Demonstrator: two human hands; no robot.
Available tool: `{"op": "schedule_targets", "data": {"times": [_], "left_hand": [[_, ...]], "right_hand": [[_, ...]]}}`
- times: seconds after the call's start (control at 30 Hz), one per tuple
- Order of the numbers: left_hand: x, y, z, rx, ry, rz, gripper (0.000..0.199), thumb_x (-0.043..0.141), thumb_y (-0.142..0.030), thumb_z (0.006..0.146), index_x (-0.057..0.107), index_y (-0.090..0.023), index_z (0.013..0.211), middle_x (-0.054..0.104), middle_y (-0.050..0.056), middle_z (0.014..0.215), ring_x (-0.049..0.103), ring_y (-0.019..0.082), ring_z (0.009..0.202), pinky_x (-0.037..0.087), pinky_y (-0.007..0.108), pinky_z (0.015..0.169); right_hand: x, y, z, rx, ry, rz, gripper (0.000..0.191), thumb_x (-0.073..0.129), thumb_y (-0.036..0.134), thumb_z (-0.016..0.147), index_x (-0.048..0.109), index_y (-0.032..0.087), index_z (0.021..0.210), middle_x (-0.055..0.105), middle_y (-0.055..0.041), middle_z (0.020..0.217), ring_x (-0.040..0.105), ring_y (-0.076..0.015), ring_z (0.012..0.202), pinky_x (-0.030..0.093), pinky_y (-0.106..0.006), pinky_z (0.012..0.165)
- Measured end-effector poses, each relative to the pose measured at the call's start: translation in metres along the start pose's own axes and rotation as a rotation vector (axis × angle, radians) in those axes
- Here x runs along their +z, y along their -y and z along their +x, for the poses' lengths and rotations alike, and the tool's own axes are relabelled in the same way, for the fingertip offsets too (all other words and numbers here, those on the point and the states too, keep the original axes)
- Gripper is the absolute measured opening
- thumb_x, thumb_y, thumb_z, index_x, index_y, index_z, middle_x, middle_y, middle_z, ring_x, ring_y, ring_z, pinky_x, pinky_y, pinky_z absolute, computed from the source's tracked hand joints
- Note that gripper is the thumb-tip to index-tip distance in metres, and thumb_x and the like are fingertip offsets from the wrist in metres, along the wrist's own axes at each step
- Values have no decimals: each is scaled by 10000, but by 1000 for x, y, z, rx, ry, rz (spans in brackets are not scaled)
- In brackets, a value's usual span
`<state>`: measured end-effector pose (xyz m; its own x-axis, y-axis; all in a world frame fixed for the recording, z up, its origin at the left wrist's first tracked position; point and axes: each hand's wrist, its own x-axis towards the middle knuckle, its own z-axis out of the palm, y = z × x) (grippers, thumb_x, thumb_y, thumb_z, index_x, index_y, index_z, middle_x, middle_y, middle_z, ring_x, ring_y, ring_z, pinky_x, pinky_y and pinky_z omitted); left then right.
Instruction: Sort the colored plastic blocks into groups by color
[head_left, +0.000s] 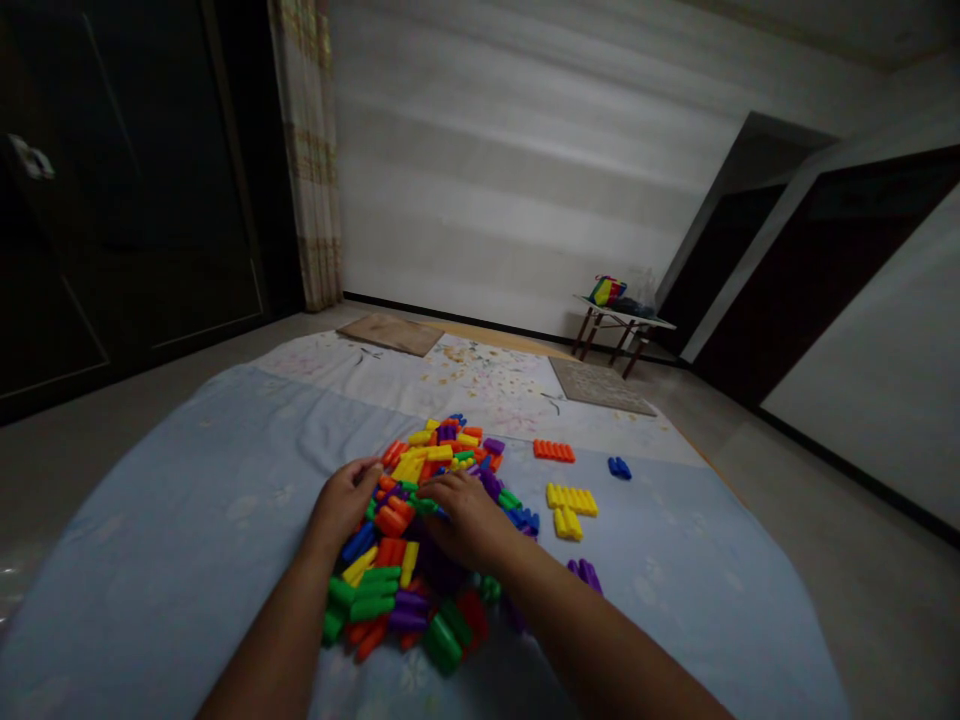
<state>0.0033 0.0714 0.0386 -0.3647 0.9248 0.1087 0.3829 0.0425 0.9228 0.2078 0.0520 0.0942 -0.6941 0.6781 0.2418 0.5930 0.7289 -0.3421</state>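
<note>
A heap of plastic building blocks (416,468), ribbed and many-coloured, lies in the middle of the blue-sheeted bed. My left hand (343,505) is at the heap's left edge, fingertips and thumb closed together beside an orange block; whatever they pinch is hidden. Over the heap's centre reaches my right hand (469,515), its fingers and thumb around a green block (426,506). Just below my hands lie green blocks (375,592) and a purple block (409,610). My right forearm covers part of the heap's lower right side.
Right of the heap are an orange ribbed strip (554,451), a yellow joined piece (571,498), a blue block (619,468) and purple blocks (586,574). Two mats, one brown (394,333) and one grey (600,385), lie at the bed's far end. A small table (626,315) stands beyond.
</note>
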Motion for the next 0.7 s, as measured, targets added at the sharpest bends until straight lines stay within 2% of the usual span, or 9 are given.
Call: {"op": "schedule_targets", "data": {"times": [0.1, 0.17, 0.23, 0.33, 0.43, 0.53, 0.6, 0.7], "left_hand": [[2, -4, 1, 7, 51, -44, 502, 511, -539, 634, 652, -147, 913, 701, 70, 949, 628, 215, 923, 472, 288, 849], [2, -7, 1, 1, 64, -65, 504, 498, -557, 640, 658, -148, 888, 704, 74, 940, 627, 223, 933, 476, 296, 849], [2, -9, 0, -4, 55, -77, 510, 483, -563, 654, 659, -142, 882, 698, 88, 967, 612, 235, 975, 461, 311, 881], [2, -14, -3, 16, 49, -101, 519, 470, -547, 690, 644, -144, 965, 668, 85, 1068, 573, 228, 1059, 422, 311, 938], [2, -17, -6, 30, 111, -190, 519, 480, -540, 717, 624, -159, 1039, 652, 70, 1110, 571, 219, 1068, 420, 324, 945], [0, -13, -5, -27, 148, -330, 507, 541, -544, 686, 643, -151, 990, 671, 86, 1065, 596, 229, 1025, 431, 351, 937], [-3, -6, -2, -82, 108, -399, 485, 567, -535, 662, 654, -145, 937, 682, 102, 1028, 611, 233, 999, 442, 363, 925], [-7, 7, 4, -125, 6, -446, 464, 533, -518, 678, 645, -140, 923, 670, 125, 1051, 609, 229, 1011, 461, 363, 903]], "right_hand": [[10, 16, 10, -86, 38, 24, 416, 472, 219, 830, 468, 235, 1246, 511, -33, 1288, 427, -194, 1143, 318, -354, 947], [14, 21, 16, -94, 77, 0, 493, 491, 264, 820, 398, 247, 1305, 423, -35, 1372, 375, -217, 1196, 304, -389, 956], [15, 23, 20, -78, 116, -46, 520, 511, 303, 807, 387, 255, 1310, 412, -46, 1376, 367, -236, 1195, 294, -419, 955], [9, 18, 16, -57, 161, -135, 432, 517, 337, 801, 479, 243, 1221, 531, -68, 1230, 433, -250, 1100, 298, -445, 928], [-3, 8, -1, -70, 240, -189, 341, 533, 365, 791, 568, 217, 1095, 614, -77, 1033, 475, -253, 1008, 312, -442, 889], [-17, -6, -18, -81, 300, -137, 302, 567, 402, 774, 619, 236, 1021, 639, -54, 961, 488, -240, 993, 304, -410, 888], [-22, -14, -22, -35, 256, -84, 291, 556, 409, 794, 629, 249, 1025, 641, -45, 991, 493, -224, 1002, 306, -383, 885], [-22, -21, -14, 96, 109, -70, 265, 502, 324, 845, 606, 254, 1079, 626, -39, 1073, 487, -209, 1025, 314, -364, 878]]}}
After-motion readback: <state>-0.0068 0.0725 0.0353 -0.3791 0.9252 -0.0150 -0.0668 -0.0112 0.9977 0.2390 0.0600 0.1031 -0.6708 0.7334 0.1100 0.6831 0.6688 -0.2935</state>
